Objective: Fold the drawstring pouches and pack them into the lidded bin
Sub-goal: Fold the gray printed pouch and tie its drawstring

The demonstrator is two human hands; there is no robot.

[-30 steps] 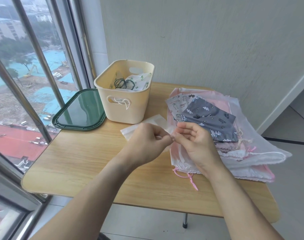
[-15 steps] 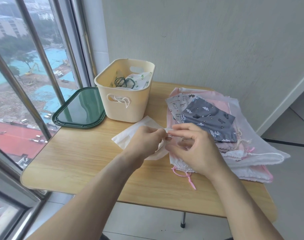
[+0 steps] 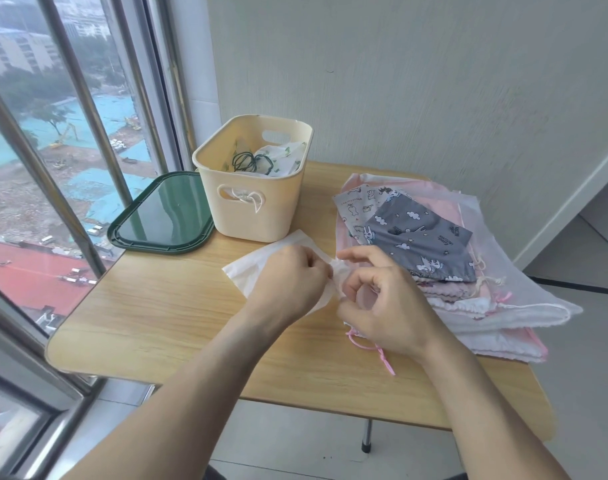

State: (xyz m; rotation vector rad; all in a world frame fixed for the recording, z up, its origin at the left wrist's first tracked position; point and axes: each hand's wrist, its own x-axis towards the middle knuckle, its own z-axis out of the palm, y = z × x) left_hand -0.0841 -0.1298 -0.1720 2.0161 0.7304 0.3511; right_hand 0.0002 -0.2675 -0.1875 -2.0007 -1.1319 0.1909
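Observation:
A small cream pouch (image 3: 252, 271) lies on the wooden table (image 3: 164, 317) in front of the bin. My left hand (image 3: 288, 282) pinches its right end, and my right hand (image 3: 382, 303) pinches the same end from the other side, fingers curled. The cream bin (image 3: 257, 216) stands open at the back with a folded white leaf-print pouch (image 3: 281, 161) and a dark cord inside. Its green lid (image 3: 160, 216) lies flat to the left. A pile of pouches (image 3: 468, 289) sits on the right, a grey cloud-print one (image 3: 420, 240) on top.
A window with metal bars (image 3: 77, 133) runs along the left side of the table. A wall stands behind. A pink drawstring (image 3: 371, 348) trails from the pile toward the table's front edge. The table's right front corner hangs over the tiled floor (image 3: 572, 358).
The cream pouch has shifted left and turned, so more of it shows left of my left hand. Both hands stayed together at its right end, and my right fingers curled in more.

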